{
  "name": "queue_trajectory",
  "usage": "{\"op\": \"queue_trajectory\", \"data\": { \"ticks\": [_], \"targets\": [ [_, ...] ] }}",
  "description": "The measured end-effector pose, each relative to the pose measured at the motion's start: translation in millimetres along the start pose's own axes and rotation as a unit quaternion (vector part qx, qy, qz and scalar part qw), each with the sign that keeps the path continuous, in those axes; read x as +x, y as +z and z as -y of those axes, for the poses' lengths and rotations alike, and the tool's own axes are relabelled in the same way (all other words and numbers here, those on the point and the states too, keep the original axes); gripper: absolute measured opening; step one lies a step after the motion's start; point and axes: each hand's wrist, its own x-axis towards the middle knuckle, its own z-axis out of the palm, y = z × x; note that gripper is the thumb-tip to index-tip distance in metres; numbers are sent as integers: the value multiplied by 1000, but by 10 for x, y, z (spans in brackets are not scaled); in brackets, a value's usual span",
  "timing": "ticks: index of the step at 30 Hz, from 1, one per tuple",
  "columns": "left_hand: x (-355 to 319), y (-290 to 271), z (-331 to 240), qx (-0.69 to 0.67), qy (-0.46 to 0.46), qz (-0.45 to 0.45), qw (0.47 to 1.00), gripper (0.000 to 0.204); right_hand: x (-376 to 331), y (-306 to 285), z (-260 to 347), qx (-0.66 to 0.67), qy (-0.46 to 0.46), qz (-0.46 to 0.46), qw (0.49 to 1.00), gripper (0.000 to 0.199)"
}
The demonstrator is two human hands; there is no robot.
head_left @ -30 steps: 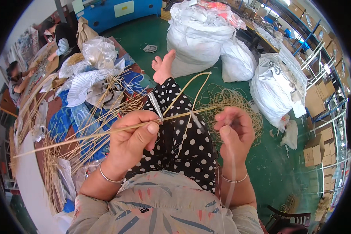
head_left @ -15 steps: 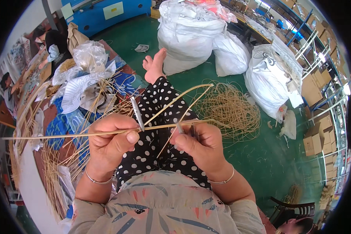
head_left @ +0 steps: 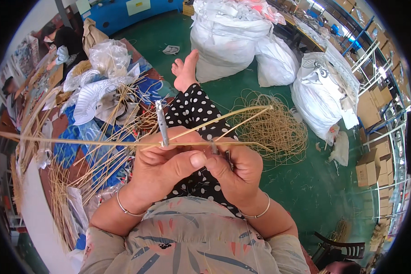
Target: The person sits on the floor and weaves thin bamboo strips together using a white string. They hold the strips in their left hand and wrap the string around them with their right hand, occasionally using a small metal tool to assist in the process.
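Observation:
My left hand (head_left: 162, 166) grips a bundle of thin straw-coloured bamboo strips (head_left: 77, 142) that reach far out to the left. A grey metal tool (head_left: 161, 121) sticks up out of that fist. My right hand (head_left: 235, 171) presses against the left one, fingers closed on the same strips where several thinner ends (head_left: 235, 116) fan up to the right. Both hands hover over my lap, which is covered in black cloth with white dots (head_left: 194, 109).
A table (head_left: 55, 132) at my left is heaped with loose strips, blue sheets and white fan-shaped pieces (head_left: 93, 98). A tangled coil of strips (head_left: 274, 130) lies on the green floor. Large white sacks (head_left: 228, 36) stand behind it. Cardboard boxes (head_left: 367, 166) sit at the right. Other people work at the far left.
My right hand has moved in from the right and closed against my left hand on the strips. The bundle now lies level across the view.

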Motion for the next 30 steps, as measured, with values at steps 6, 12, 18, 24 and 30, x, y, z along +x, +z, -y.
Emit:
{"op": "queue_trajectory", "data": {
  "ticks": [6, 12, 18, 24, 30],
  "targets": [
    [-39, 18, 98, 30, 95, -40, 994, 10, 14, 68, -4, 10, -34, -11, 999, 11],
    [-36, -24, 68, 167, 195, 3, 966, 7, -11, 51, -37, 81, -18, 21, 996, 19],
    [-106, 1, 10, 133, 104, -6, 986, 12, -11, -12, -96, 92, -7, 81, 992, 21],
    [-106, 6, 19, 117, 128, -32, 984, 16, -34, -11, -145, 136, -20, 97, 986, 23],
    [-127, -64, 34, 145, 153, -31, 977, 12, -52, 96, -210, 64, -80, 51, 993, 22]
  ]
}}
